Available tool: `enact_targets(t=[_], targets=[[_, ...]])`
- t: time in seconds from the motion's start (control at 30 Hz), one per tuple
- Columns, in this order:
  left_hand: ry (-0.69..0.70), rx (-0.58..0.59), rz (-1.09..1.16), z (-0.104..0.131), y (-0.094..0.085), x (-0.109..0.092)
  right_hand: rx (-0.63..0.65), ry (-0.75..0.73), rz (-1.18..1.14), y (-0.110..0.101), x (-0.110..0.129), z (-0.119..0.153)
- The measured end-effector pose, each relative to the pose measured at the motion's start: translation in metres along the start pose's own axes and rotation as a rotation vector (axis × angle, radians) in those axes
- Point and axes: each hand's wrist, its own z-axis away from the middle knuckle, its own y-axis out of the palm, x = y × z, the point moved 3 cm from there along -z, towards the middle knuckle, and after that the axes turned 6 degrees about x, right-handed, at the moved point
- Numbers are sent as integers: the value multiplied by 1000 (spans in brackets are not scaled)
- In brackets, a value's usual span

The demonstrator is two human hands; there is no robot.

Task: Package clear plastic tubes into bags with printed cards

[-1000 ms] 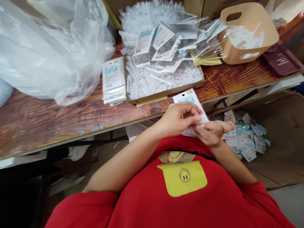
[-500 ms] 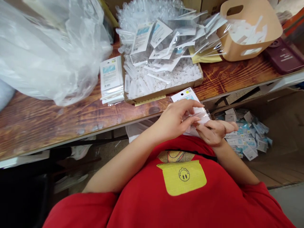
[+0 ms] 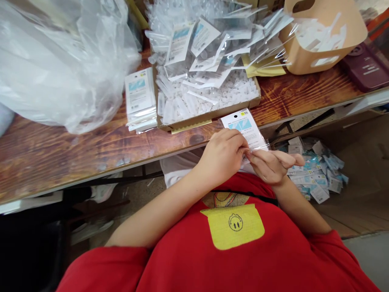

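A white printed card in a clear plastic sleeve (image 3: 247,129) lies between my hands at the table's front edge, its holed end pointing away from me. My left hand (image 3: 226,152) is closed over the near left part of the sleeve, fingertips pinched together. Its fingertips meet those of my right hand (image 3: 270,164), which pinches the sleeve's near end with thumb and forefinger. The other right fingers are bent and point to the right. What lies under the fingertips is hidden.
A shallow carton of small translucent tubes (image 3: 209,107) has sleeved cards (image 3: 180,42) on top. Left of it are a card stack (image 3: 140,95) and a big plastic bag (image 3: 60,73). Rightwards are a tan bin (image 3: 322,56), a maroon phone (image 3: 366,67) and, below, a box of packets (image 3: 317,174).
My left hand's fingers have drawn in from a spread over the card to a pinch beside my right fingertips. More of the card's print shows.
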Motion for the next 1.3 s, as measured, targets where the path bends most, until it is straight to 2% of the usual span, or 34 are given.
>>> enact_targets(t=[0.1, 0.2, 0.6, 0.77, 0.97, 1.1, 1.2, 1.3], targets=[[-41, -11, 20, 1, 1, -1, -126, -247, 107, -6, 12, -11], [-88, -1, 18, 2, 1, -3, -201, -302, 165, -10, 19, -20], [-187, 68, 68, 3, -1, -8, -212, -270, 183, -5, 19, -13], [-224, 98, 113, 3, -4, -9, -152, -197, 129, -2, 16, -4], [-262, 117, 149, 4, -7, -11, -190, -283, 238, -8, 21, -13], [-275, 135, 160, 4, -10, -13, -246, -311, 183, -12, 23, -20], [-260, 142, 163, 4, -11, -13, -267, -310, 188, -14, 24, -21], [-216, 137, 166, 3, -9, -11, -270, -331, 294, -15, 22, -18]])
